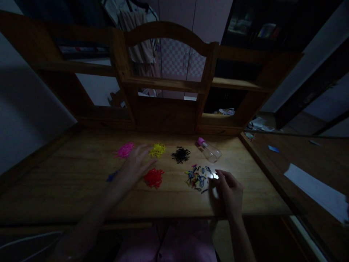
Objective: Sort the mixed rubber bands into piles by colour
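Note:
My left hand [137,162] reaches over the desk with its fingers stretched apart, slightly smeared by motion. Around it lie piles of small elastic bands: a pink pile [125,149], a yellow pile [158,149], a red pile [154,178] and a blue pile [111,176] partly hidden by my left forearm. Farther right is a black pile [181,155]. My right hand [230,189] is at the right edge of a mixed-colour pile [195,177], thumb and fingertips pinched together. What they pinch is too small and dark to make out.
A clear bottle with a pink cap [209,150] lies on its side behind the mixed pile. The wooden desk [68,174] has a shelf unit [166,87] along its back. On a side surface at right are a white paper strip [317,191] and a blue card [273,149].

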`<state>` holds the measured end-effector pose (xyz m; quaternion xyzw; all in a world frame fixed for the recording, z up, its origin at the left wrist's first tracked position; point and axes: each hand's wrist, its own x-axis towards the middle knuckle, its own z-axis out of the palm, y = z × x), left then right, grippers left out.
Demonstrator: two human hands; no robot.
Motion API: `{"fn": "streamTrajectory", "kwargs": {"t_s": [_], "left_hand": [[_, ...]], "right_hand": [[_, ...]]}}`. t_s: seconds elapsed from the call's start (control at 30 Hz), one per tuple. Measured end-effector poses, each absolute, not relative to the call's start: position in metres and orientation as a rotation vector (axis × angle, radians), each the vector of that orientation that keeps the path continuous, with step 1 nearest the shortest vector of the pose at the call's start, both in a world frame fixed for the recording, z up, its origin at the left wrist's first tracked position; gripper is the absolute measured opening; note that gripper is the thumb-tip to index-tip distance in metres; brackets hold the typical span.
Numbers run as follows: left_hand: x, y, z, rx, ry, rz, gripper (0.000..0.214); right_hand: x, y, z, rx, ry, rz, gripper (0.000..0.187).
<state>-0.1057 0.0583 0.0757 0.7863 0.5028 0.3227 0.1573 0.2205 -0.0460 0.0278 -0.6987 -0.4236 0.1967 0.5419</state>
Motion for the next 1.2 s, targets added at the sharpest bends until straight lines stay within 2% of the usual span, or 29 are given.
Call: {"fn": "streamTrajectory", "kwargs": {"t_s": [0.13, 0.27, 0.47, 0.67, 0.87, 1.2], "left_hand": [[-0.028, 0.01, 0.058, 2.17, 1.059, 0.862, 0.032], [0.011, 0.004, 0.038, 2.203, 1.105, 0.803, 0.03], [0.039, 0.008, 0.035, 2.352, 1.034, 0.724, 0.013], [0.067, -0.001, 0.03, 2.487, 1.246, 0.664, 0.022], [0.069, 0.006, 0.033, 2.605, 1.219, 0.562, 0.009], [0.077, 0.009, 0.027, 2.678, 1.074, 0.528, 0.007]], "right_hand": [[0.22, -0.046, 0.031, -1.657, -0.944, 0.498, 0.036], [0.221, -0.045, 0.028, -1.634, -0.931, 0.511, 0.037], [0.223, -0.046, 0.023, -1.584, -0.936, 0.531, 0.035], [0.223, -0.046, 0.023, -1.568, -0.927, 0.532, 0.034], [0.223, -0.046, 0.023, -1.57, -0.938, 0.549, 0.037], [0.224, -0.045, 0.019, -1.555, -0.944, 0.525, 0.037]]}}
